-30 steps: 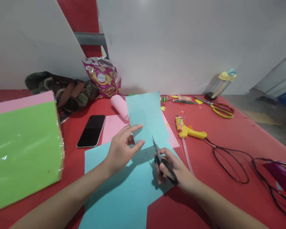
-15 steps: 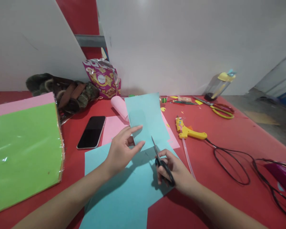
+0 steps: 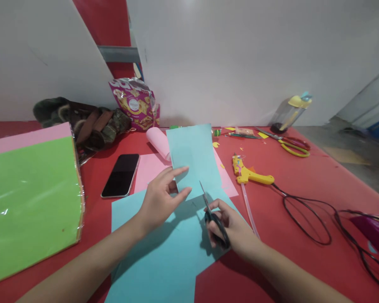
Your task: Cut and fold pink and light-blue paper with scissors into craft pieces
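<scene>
A light blue sheet of paper (image 3: 194,158) stands raised at the centre, its top edge curling slightly. My left hand (image 3: 162,195) grips its lower left side, index finger and thumb lying over the front and the other fingers partly hidden behind. In my right hand (image 3: 225,223) is a pair of black-handled scissors (image 3: 219,231), fingers through the loops. Their narrow blades point up and left, close to the sheet's lower right edge; whether they touch it I cannot tell. Beneath both hands lies a larger light blue sheet (image 3: 158,261) with a stepped right edge.
A black phone (image 3: 121,175) and rolled pink paper (image 3: 158,143) lie left of centre. Packed green sheets (image 3: 31,202) cover the left. To the right are a yellow glue gun (image 3: 251,174) with its cord and yellow-and-red-handled scissors (image 3: 290,145). A snack bag (image 3: 135,103) and bottle (image 3: 290,113) stand behind.
The raised sheet's right side has shifted slightly left. My right hand and the scissors have moved slightly left; my left hand stays almost where it was.
</scene>
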{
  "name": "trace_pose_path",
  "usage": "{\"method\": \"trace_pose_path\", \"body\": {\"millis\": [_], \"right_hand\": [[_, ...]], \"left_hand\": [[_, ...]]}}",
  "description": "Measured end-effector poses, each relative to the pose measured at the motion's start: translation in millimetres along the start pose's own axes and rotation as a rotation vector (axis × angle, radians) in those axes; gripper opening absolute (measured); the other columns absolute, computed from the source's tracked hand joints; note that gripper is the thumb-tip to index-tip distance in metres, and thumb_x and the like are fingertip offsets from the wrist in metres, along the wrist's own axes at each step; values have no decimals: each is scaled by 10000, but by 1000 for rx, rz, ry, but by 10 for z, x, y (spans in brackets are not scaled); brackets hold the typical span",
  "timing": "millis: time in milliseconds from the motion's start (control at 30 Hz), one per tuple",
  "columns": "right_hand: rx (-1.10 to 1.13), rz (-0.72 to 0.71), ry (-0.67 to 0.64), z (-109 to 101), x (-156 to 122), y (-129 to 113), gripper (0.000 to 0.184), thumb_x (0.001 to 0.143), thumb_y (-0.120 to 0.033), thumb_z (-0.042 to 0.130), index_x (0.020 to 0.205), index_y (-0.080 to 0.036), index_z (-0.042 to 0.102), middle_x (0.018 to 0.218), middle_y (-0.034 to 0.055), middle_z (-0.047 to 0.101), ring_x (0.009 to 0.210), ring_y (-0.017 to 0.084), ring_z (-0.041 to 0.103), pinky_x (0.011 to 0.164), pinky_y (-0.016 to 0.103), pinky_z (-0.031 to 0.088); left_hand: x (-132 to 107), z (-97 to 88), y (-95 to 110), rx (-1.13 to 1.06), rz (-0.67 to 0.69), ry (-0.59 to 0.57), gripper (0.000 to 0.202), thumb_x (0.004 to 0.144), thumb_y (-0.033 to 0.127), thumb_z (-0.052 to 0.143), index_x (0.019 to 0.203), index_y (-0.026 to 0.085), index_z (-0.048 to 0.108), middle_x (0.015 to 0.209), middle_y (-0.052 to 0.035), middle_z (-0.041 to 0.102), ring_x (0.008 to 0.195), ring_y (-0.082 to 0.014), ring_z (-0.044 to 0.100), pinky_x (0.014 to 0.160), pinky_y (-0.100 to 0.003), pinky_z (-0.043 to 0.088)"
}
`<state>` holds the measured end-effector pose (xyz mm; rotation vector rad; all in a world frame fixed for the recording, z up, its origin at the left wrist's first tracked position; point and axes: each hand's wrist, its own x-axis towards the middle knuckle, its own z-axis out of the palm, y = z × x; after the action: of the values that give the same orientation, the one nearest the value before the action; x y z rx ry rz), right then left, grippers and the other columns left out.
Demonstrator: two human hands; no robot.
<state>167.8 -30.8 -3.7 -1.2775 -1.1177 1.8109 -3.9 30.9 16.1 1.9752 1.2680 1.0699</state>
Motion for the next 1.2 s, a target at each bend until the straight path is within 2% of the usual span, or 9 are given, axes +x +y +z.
{"method": "trace_pose_path", "body": {"millis": [200, 400, 700, 833, 967, 1067, 1200], "right_hand": [[58, -5, -90, -53, -16, -26, 507, 630, -611, 562, 843, -203, 350, 542, -67, 500, 438, 65, 490, 361, 147, 298], [79, -16, -66, -54, -33, -65, 495, 633, -602, 572, 840, -202, 365, 563, -53, 491, 493, 87, 487, 364, 159, 323], [147, -74, -54, -17, -24, -51, 464, 647, -556, 597, 843, -194, 382, 622, -23, 521, 512, 87, 484, 404, 185, 365], [158, -34, -145, -47, -16, -38, 442, 677, -542, 577, 864, -189, 390, 639, -16, 546, 548, 97, 531, 418, 176, 370], [189, 24, -169, -73, -19, -49, 474, 662, -567, 572, 876, -179, 402, 623, -12, 560, 522, 97, 542, 410, 168, 352], [183, 67, -156, -87, -24, -74, 440, 682, -549, 566, 848, -173, 410, 607, -6, 572, 484, 75, 524, 373, 138, 262], [150, 97, -114, -98, -31, -105, 398, 687, -512, 587, 796, -179, 399, 575, -20, 564, 443, 54, 492, 356, 138, 175]], "left_hand": [[13, -32, 13, 28, 22, -82, 352, 731, 212, 579, 1077, 160, 546, 926, -44, 541, 538, -69, 429, 541, -214, 464], [15, -49, 66, 80, 66, -156, 349, 728, 216, 576, 1072, 161, 552, 810, -27, 567, 549, -86, 446, 558, -241, 465], [-15, 3, 90, -53, -77, -157, 356, 715, 221, 582, 1067, 177, 550, 949, -62, 567, 499, -59, 426, 488, -217, 460], [12, -24, 64, 52, -16, -150, 348, 731, 221, 568, 1072, 158, 548, 934, -65, 573, 511, -73, 431, 521, -239, 471], [38, -65, 29, 184, 120, -182, 323, 750, 207, 546, 1064, 130, 552, 887, -65, 590, 552, -99, 475, 583, -260, 480], [38, -80, 20, 241, 210, -188, 311, 764, 196, 520, 1067, 135, 550, 902, -68, 595, 567, -104, 498, 609, -267, 482], [35, -88, 49, 228, 212, -215, 308, 755, 202, 528, 1060, 164, 551, 826, -35, 590, 569, -107, 507, 603, -262, 481]]}}
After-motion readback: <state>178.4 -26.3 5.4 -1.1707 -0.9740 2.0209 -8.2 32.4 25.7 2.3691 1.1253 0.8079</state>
